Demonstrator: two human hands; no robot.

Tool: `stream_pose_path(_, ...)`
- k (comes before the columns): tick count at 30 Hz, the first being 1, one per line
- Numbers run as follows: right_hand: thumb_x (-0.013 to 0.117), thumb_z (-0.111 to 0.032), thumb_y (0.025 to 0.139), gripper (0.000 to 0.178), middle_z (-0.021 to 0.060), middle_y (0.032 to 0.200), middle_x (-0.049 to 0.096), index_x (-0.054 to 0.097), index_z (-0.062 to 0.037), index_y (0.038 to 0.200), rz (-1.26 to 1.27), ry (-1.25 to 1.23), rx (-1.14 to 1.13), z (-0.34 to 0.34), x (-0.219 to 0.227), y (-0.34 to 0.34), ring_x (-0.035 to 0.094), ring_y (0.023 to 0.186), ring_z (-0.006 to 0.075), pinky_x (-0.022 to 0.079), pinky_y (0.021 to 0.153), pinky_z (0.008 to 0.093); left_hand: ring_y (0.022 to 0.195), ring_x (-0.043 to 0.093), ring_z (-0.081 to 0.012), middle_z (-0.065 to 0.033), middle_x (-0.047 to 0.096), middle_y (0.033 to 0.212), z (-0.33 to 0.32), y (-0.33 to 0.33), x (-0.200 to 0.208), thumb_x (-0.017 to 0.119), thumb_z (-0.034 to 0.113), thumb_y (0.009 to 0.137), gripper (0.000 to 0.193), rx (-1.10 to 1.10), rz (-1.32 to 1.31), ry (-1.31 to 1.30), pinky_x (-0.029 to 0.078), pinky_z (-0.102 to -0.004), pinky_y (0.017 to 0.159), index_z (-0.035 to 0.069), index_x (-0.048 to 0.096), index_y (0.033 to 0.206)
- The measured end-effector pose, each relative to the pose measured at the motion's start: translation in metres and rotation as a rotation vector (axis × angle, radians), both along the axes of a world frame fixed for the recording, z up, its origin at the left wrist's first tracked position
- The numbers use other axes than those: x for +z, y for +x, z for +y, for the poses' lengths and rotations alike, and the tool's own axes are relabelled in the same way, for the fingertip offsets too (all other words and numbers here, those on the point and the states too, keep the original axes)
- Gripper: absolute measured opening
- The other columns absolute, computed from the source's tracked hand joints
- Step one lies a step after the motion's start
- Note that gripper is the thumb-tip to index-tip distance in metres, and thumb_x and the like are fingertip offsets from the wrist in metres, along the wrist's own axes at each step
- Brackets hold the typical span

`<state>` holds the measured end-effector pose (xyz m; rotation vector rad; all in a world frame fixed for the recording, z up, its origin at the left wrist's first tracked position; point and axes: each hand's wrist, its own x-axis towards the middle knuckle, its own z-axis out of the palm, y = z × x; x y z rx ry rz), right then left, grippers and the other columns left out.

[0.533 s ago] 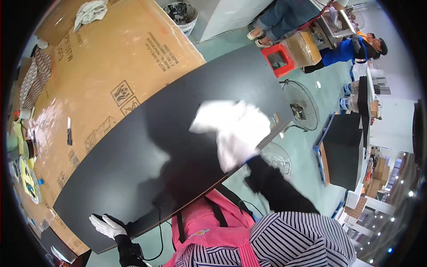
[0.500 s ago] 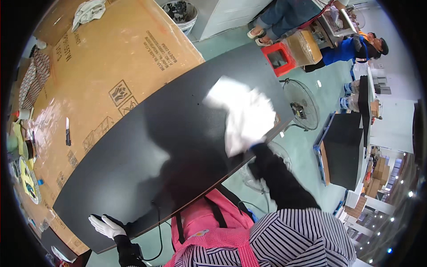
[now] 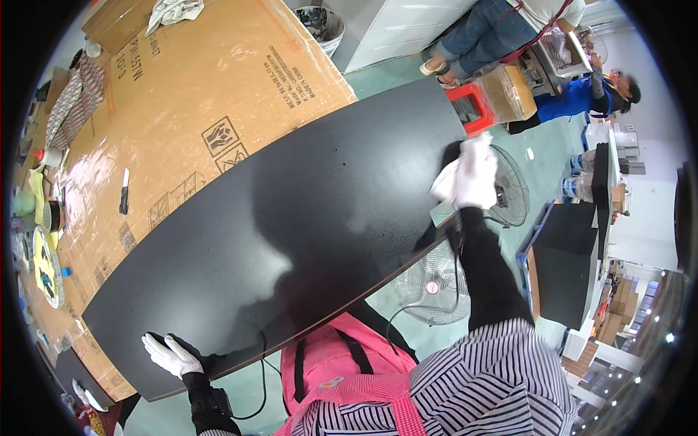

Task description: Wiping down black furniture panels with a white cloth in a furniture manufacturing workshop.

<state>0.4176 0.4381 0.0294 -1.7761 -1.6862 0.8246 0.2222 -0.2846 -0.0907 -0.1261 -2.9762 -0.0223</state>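
Note:
A long black panel (image 3: 327, 211) with a curved far edge lies slanted across the table in front of me. My left hand (image 3: 171, 354), in a white glove, rests on the panel's near left end with fingers stretched out. At the panel's right end, my right hand (image 3: 475, 192) grips a white cloth (image 3: 474, 156). Motion blur smears that hand and the cloth, so glove and fabric are hard to tell apart. The cloth is at the panel's right edge.
Cardboard (image 3: 174, 123) covers the table, with a knife (image 3: 124, 192) on it. Floor fans (image 3: 432, 287) stand beyond the panel's near and right edges. A red stool (image 3: 471, 109) bears a taped box (image 3: 512, 93). Two other people are at the upper right.
My right hand has swept the cloth rightward, from the panel's right half to its right end. The cloth looks more bunched. My left hand stays on the panel.

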Motion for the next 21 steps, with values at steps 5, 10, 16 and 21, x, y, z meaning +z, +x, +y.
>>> stream_pose_path(5, 0.065, -0.025, 0.094, 0.027, 0.0079, 0.106, 0.067, 0.063, -0.0108, 0.117, -0.407, 0.111, 0.543, -0.063, -0.008, -0.011, 0.067, 0.098, 0.0238, 0.053, 0.090, 0.0361, 0.155, 0.031, -0.0380, -0.0210, 0.037, 0.167, -0.001, 0.001, -0.001, 0.043, 0.039, 0.110, 0.064, 0.002, -0.001, -0.028, 0.024, -0.0501, 0.127, 0.000, 0.037, 0.161)
stream_pose_path(10, 0.056, -0.024, 0.098, 0.026, 0.0161, 0.114, 0.064, 0.061, -0.0025, 0.112, -1.266, 0.626, 0.883, 0.040, -0.049, -0.023, 0.064, 0.108, 0.0371, 0.054, 0.092, 0.0392, 0.155, 0.032, -0.0377, -0.0231, 0.038, 0.166, -0.003, 0.001, 0.005, 0.043, 0.042, 0.111, 0.066, 0.000, 0.019, 0.039, 0.023, -0.0499, 0.127, -0.001, 0.037, 0.160)
stream_pose_path(16, 0.054, -0.033, 0.099, 0.033, 0.0154, 0.115, 0.064, 0.068, -0.0061, 0.113, -1.071, 0.726, 0.524, 0.145, -0.067, -0.003, 0.066, 0.105, 0.0330, 0.055, 0.091, 0.0441, 0.155, 0.033, -0.0374, -0.0238, 0.038, 0.166, 0.010, 0.000, 0.004, 0.044, 0.037, 0.112, 0.062, -0.018, -0.001, 0.086, 0.023, -0.0494, 0.127, -0.002, 0.037, 0.160)
stream_pose_path(21, 0.048, -0.025, 0.103, 0.029, 0.0119, 0.120, 0.064, 0.066, -0.0073, 0.119, -1.061, 0.944, 0.675, 0.089, -0.072, 0.074, 0.058, 0.114, 0.0304, 0.048, 0.095, 0.0398, 0.155, 0.032, -0.0387, -0.0244, 0.038, 0.166, 0.003, 0.002, 0.002, 0.046, 0.034, 0.110, 0.062, -0.002, 0.019, 0.092, 0.022, -0.0497, 0.127, -0.003, 0.038, 0.159)
